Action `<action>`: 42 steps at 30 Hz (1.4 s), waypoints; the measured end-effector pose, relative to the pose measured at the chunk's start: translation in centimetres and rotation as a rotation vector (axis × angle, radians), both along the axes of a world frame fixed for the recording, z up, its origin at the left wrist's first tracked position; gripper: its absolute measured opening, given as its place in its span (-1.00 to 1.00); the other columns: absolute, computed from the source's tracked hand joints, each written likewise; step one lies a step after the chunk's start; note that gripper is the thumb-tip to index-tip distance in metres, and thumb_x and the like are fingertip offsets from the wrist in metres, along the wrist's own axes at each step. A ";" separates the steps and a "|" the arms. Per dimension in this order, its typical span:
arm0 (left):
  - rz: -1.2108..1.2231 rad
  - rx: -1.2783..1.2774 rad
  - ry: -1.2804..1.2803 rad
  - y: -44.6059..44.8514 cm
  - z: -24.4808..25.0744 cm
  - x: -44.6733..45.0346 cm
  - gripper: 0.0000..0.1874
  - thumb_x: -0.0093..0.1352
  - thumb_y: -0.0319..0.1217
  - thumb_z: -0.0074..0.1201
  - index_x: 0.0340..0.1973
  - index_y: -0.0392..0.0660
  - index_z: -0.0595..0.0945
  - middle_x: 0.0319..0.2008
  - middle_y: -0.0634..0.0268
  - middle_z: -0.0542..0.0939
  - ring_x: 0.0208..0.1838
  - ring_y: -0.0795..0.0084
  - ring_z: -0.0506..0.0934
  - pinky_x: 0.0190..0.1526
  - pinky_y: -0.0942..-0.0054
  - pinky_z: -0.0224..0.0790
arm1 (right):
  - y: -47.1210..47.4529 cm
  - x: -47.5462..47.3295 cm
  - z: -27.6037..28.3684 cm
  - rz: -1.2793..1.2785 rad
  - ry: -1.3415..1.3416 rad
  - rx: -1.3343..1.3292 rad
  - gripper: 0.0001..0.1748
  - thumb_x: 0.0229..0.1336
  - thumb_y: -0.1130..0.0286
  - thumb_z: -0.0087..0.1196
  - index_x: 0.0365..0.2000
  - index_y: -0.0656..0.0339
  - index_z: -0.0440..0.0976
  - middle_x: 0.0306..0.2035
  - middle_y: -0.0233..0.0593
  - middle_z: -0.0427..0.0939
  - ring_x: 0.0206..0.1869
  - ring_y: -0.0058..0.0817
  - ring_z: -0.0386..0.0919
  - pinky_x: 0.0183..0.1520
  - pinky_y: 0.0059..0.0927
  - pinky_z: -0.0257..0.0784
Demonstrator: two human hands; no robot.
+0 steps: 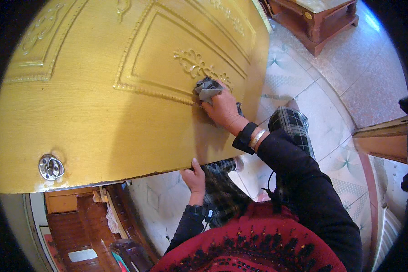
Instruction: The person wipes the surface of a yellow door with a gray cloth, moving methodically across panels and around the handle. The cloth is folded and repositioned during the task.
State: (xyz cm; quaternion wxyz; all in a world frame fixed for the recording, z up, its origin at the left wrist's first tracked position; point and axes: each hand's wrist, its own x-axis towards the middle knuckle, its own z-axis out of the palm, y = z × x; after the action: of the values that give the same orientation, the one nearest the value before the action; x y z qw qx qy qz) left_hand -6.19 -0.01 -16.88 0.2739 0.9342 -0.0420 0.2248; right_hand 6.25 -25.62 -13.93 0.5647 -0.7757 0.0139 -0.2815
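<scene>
A yellow door (98, 125) with moulded panels stands in front of me. My right hand (224, 107) grips a crumpled grey and dark cloth (208, 89) and presses it against the door, just below the raised floral moulding (193, 64). Part of the cloth is hidden behind my fingers. Lower down, my left hand (194, 178) holds the door's edge, thumb on the yellow face and the other fingers out of sight behind it. A round metal ring latch (51, 167) is fixed near the same edge, far to the left.
A brown wooden table (314, 25) stands at the upper right on the tiled floor (312, 105). Brown wooden furniture (74, 234) lies beyond the door edge at the lower left, bearing a white paper (83, 255). A door frame (382, 142) is at the right.
</scene>
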 end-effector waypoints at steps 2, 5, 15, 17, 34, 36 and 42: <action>0.020 0.032 0.002 0.0 0.1 0.1 -0.60 0.45 -0.22 0.11 -0.10 -0.40 0.62 -0.11 -0.18 0.62 -0.01 -0.20 0.54 0.02 0.05 0.39 | 0.6 -0.3 -0.4 -0.037 -0.003 -0.023 -0.57 -0.04 0.30 0.30 -0.10 0.16 0.55 0.13 0.07 0.45 0.11 0.04 0.46 0.10 -0.10 0.51; 0.015 0.048 0.001 0.1 0.1 0.2 -0.61 0.45 -0.23 0.10 -0.10 -0.40 0.61 -0.10 -0.18 0.62 -0.02 -0.21 0.54 0.02 0.05 0.39 | 1.8 -0.7 -1.1 -0.072 0.087 -0.026 -0.54 -0.02 0.30 0.29 -0.06 0.18 0.54 0.11 0.09 0.45 0.10 0.05 0.47 0.09 -0.09 0.52; 0.013 0.043 0.059 0.5 0.0 0.3 -0.63 0.46 -0.27 0.08 -0.11 -0.42 0.60 -0.11 -0.20 0.62 -0.05 -0.19 0.55 0.02 0.07 0.38 | 2.1 -1.3 -2.7 -0.038 0.519 0.059 -0.61 0.04 0.17 0.25 -0.19 0.24 0.62 0.06 0.18 0.46 -0.03 0.12 0.52 0.02 0.00 0.52; -0.004 0.038 0.016 0.3 0.1 0.3 -0.62 0.47 -0.26 0.07 -0.11 -0.43 0.60 -0.11 -0.21 0.62 -0.06 -0.19 0.56 0.02 0.07 0.38 | 2.0 -1.1 -2.3 -0.041 0.404 0.049 -0.63 0.03 0.20 0.26 -0.21 0.23 0.61 0.04 0.16 0.47 -0.02 0.10 0.52 0.01 0.00 0.52; 0.037 0.087 0.004 -0.1 0.2 0.1 -0.58 0.47 -0.22 0.08 -0.18 -0.46 0.62 -0.18 -0.20 0.64 -0.08 -0.19 0.57 -0.01 0.08 0.39 | 2.7 -0.2 -1.9 -0.138 0.028 0.065 -0.70 0.07 0.28 0.18 -0.17 0.16 0.56 -0.04 0.06 0.51 0.01 0.07 0.48 0.03 0.01 0.48; 0.051 0.112 0.012 -0.2 0.4 0.1 -0.58 0.47 -0.22 0.08 -0.16 -0.46 0.62 -0.18 -0.20 0.64 -0.07 -0.18 0.57 -0.01 0.09 0.39 | 2.4 0.2 -2.0 -0.160 0.083 0.039 -0.65 0.08 0.23 0.20 -0.16 0.22 0.57 -0.01 0.12 0.49 -0.03 0.10 0.51 -0.01 0.03 0.51; 0.040 -0.014 0.015 -0.6 0.7 0.2 -0.57 0.48 -0.21 0.08 -0.16 -0.47 0.62 -0.14 -0.21 0.63 -0.05 -0.17 0.57 0.00 0.09 0.39 | 1.0 0.9 -2.2 -0.117 0.280 -0.016 -0.59 0.07 0.22 0.23 -0.12 0.26 0.56 0.01 0.14 0.48 -0.02 0.12 0.53 0.00 0.01 0.54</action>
State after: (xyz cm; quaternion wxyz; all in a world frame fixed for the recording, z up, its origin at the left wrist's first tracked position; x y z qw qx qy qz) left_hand -5.98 -0.57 -16.17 0.2764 0.9345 -0.0198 0.2235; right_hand 7.13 -24.59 -16.12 0.5337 -0.8096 0.1358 -0.2031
